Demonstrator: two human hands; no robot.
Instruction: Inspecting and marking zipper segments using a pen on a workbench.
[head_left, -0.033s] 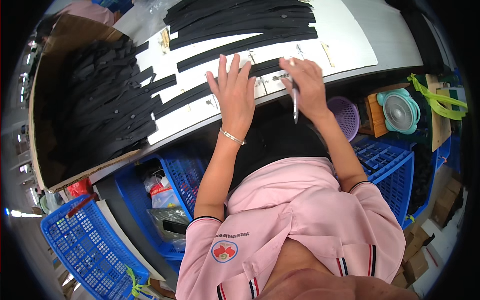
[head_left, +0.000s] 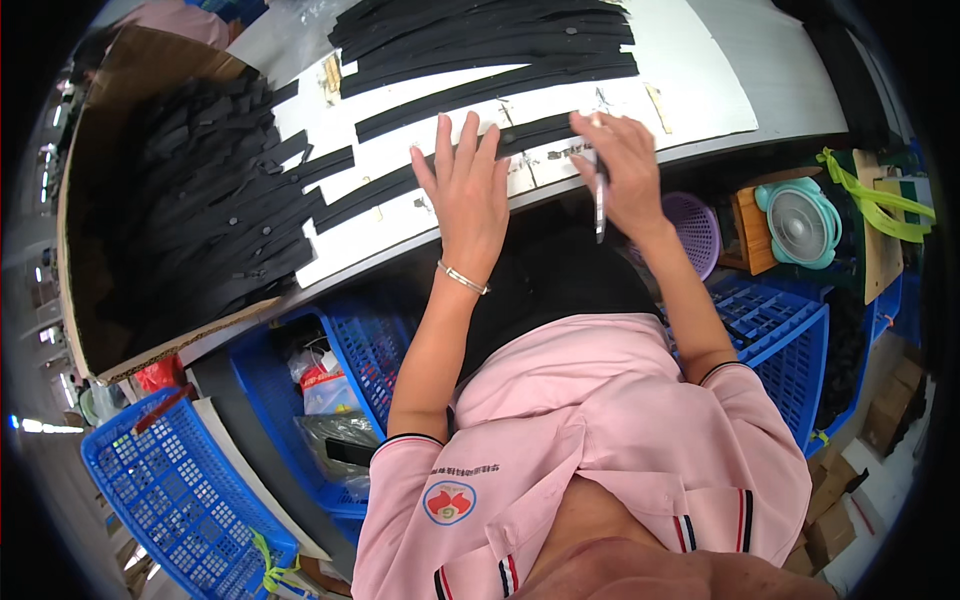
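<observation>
A long black fabric strip (head_left: 540,132) lies along the near part of a white board (head_left: 690,100) on the table. My left hand (head_left: 468,190) rests flat over this strip, fingers spread, hiding part of it. At the strip's right end is my right hand (head_left: 625,165), thumb and fingers bent. A slim silver tool (head_left: 600,205) is held in that hand and points toward my body; its exact kind cannot be made out. Farther back, a dense row of black strips (head_left: 480,40) covers the board, with a separate strip (head_left: 490,95) in front of it.
On the left, a cardboard box (head_left: 100,230) holds a heap of black strips (head_left: 210,200), some reaching onto the board. Blue crates (head_left: 180,490) stand below the table. A purple basket (head_left: 690,235) and a teal fan (head_left: 798,222) are at right.
My right hand has shifted slightly to the right with the silver tool, and the strip's end appears a little farther right. My left hand stays nearly in place.
</observation>
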